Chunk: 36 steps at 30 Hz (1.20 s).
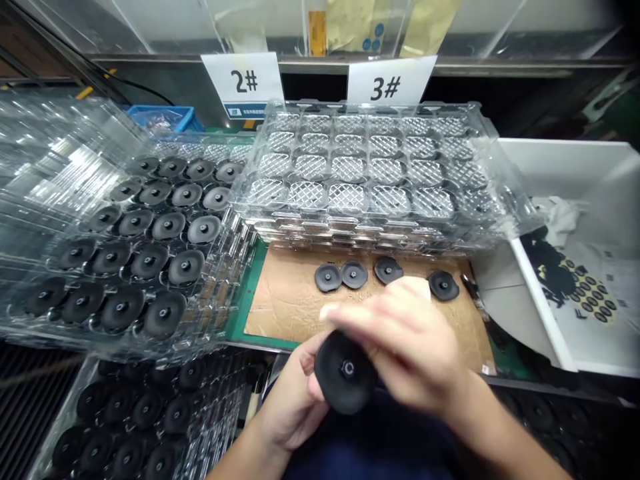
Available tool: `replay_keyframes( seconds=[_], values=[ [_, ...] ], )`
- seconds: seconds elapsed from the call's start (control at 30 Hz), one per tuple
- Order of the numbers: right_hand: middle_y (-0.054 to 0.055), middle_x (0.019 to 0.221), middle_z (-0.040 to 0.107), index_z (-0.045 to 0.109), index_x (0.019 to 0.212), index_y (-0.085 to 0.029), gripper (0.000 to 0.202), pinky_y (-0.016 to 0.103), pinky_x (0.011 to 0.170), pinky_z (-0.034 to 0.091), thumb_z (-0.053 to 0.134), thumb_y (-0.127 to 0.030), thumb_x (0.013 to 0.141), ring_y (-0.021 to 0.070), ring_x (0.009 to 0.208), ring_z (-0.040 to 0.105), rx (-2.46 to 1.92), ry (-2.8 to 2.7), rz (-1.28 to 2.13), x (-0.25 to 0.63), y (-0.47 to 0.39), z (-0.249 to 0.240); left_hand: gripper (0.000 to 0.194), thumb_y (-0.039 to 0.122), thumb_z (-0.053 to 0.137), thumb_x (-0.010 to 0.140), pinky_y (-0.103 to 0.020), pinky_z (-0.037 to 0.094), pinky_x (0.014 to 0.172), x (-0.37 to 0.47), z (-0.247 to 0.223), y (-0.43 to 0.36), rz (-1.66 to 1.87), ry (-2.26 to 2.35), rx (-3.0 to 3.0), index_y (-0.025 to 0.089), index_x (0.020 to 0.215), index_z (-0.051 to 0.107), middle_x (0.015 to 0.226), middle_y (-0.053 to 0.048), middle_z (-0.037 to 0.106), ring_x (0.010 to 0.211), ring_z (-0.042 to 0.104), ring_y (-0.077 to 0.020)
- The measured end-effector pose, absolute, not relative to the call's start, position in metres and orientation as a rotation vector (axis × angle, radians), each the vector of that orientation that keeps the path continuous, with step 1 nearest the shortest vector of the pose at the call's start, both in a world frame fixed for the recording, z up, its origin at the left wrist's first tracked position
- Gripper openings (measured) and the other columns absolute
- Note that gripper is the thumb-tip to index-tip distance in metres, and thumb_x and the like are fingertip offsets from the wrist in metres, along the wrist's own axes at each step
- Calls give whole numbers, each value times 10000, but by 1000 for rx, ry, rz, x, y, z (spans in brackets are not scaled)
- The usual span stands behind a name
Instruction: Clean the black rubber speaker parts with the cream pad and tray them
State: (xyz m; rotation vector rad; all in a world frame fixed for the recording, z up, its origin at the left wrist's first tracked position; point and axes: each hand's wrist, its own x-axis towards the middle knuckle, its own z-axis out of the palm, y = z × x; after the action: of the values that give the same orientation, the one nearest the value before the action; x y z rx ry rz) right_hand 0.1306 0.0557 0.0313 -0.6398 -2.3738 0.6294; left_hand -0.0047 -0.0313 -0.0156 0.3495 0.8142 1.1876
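A round black disc [345, 383] with a small metal centre is held up near the body by my left hand [293, 400], whose fingers wrap its left edge. My right hand [420, 340] is at the disc's upper right, blurred by motion, with its fingers stretched out over the rim; nothing can be seen held in it. Beyond the hands, several similar discs lie on a brown cardboard sheet [287, 297], among them a left one [327, 277] and a right one [443, 285].
Stacked clear trays [347, 170] stand behind the cardboard. At left, a clear tray [210, 267] holds rows of black discs. A white bin [535, 300] with small black parts is at right. Paper signs [245, 80] hang at the back, near a blue basket [187, 120].
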Motion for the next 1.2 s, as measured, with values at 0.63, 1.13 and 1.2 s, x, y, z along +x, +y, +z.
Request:
replay_keyframes(
  seconds=[0.63, 1.13, 1.2],
  values=[
    [44, 977, 595, 591, 1047, -244, 257, 266, 709, 485, 410, -205, 869, 155, 813, 586, -1366, -1792, 1073, 192, 34, -66, 687, 487, 613, 693, -370, 453, 879, 20, -21, -17, 1205, 783, 580, 455, 1302, 296, 1234, -15, 530, 1018, 596, -241],
    [64, 1058, 550, 464, 1241, -276, 440, 313, 809, 449, 472, -88, 843, 174, 942, 523, -1002, -1928, 1018, 242, 34, -43, 1003, 103, 630, 720, -401, 309, 1003, 57, -24, 11, 1032, 1304, 1648, 376, 1356, -96, 1233, -68, 490, 1158, 467, -214],
    [46, 986, 563, 557, 1130, -278, 348, 275, 768, 455, 462, -91, 852, 159, 913, 529, -1012, -1817, 1120, 248, 39, -37, 993, 113, 638, 715, -382, 300, 1004, 60, -24, 14, 1014, 1304, 1632, 372, 1358, -74, 1223, -60, 497, 1149, 470, -212]
  ],
)
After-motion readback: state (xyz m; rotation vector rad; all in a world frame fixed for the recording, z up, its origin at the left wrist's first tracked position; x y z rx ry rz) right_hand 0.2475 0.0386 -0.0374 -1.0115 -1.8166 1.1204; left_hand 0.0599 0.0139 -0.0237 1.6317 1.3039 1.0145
